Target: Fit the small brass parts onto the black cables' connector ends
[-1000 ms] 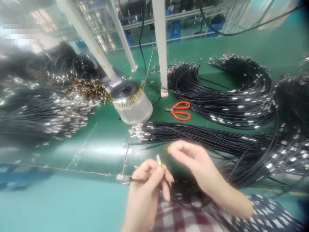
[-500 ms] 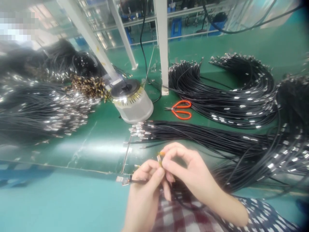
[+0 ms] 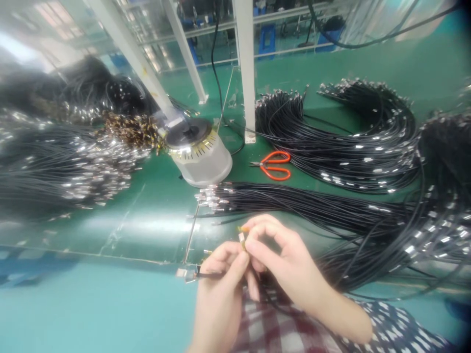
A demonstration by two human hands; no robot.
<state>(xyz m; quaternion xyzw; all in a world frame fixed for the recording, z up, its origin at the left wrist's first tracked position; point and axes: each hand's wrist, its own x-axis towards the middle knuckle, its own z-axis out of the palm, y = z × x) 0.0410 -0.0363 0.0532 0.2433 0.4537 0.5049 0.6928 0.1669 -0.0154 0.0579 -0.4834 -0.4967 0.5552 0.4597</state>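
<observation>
My left hand [image 3: 222,289] is closed around a black cable [image 3: 209,275], whose silvery connector end [image 3: 187,273] sticks out to the left of the palm. Between my two hands a small metal connector [image 3: 241,237] points up, its lower part pinched by the left thumb and fingers. My right hand [image 3: 290,257] is closed at that connector, thumb and index finger together. A small yellow-orange piece [image 3: 243,229] shows at the right fingertips, touching or very near the connector's top; it looks like tape, though it is too small to be sure.
Beyond my hands lies a bundle of black cables [image 3: 287,198]. A white round dispenser [image 3: 202,162] carries yellowish strips around its top. Orange-handled scissors [image 3: 275,165] lie beside it. More cable piles [image 3: 368,152] fill the right, others [image 3: 47,162] the left. A white post [image 3: 245,73] rises behind.
The view has shifted slightly. Both hands keep nearly the same grip on the connector, with only slight movement of the right fingers.
</observation>
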